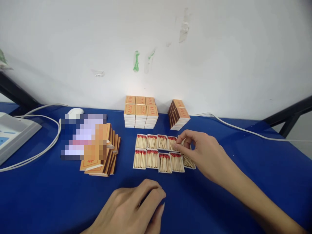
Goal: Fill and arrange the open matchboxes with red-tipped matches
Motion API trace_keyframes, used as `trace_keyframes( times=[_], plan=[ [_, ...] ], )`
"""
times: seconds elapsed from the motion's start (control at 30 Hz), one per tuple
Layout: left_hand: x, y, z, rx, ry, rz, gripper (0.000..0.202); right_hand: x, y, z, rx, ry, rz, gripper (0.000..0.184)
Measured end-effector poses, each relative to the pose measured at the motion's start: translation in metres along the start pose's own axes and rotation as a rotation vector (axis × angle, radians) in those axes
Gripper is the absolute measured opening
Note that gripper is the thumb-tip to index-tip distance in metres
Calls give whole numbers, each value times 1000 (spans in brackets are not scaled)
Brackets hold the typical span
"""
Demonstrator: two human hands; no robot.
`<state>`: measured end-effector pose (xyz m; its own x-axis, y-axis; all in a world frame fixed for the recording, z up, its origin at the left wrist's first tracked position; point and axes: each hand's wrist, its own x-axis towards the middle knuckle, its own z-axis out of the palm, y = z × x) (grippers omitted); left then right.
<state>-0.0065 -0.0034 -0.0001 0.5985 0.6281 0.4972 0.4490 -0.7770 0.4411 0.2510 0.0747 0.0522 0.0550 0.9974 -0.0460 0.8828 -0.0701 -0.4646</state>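
Note:
Two rows of small white matchbox trays (141, 141) filled with red-headed matches (164, 163) lie on the blue tabletop. My right hand (198, 149) is over the right end of these rows, thumb and index finger closed together at a back-row tray (171, 138). Whatever is between those fingertips is too small to make out. The same hand partly covers the trays at the far right. Nearer to me, my left hand (136, 204) hovers or rests over the table in front of the trays. Its fingers are loosely curled and a little apart, with nothing visible in them.
Stacked matchboxes (140, 112) stand by the wall, with a smaller stack (178, 114) to their right. Orange matchbox sleeves (99, 162) lean in piles at left, beside a blurred flat object (85, 130). A white mouse (75, 112), cables (52, 143) and a grey device (19, 133) are farther left.

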Motion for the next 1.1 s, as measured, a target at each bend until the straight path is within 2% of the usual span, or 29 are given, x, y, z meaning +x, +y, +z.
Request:
trace_keyframes(
  times=[0.47,0.6,1.1],
  plan=[
    [3,1,-3,-4,-9,-3,23,-2,7,-2,73,-64,-66,17],
    [0,0,-3,-7,0,-8,24,-2,10,-1,81,-94,-100,12],
    [0,-1,-1,-15,-7,-2,24,0,9,0,45,-92,-134,19]
  ],
)
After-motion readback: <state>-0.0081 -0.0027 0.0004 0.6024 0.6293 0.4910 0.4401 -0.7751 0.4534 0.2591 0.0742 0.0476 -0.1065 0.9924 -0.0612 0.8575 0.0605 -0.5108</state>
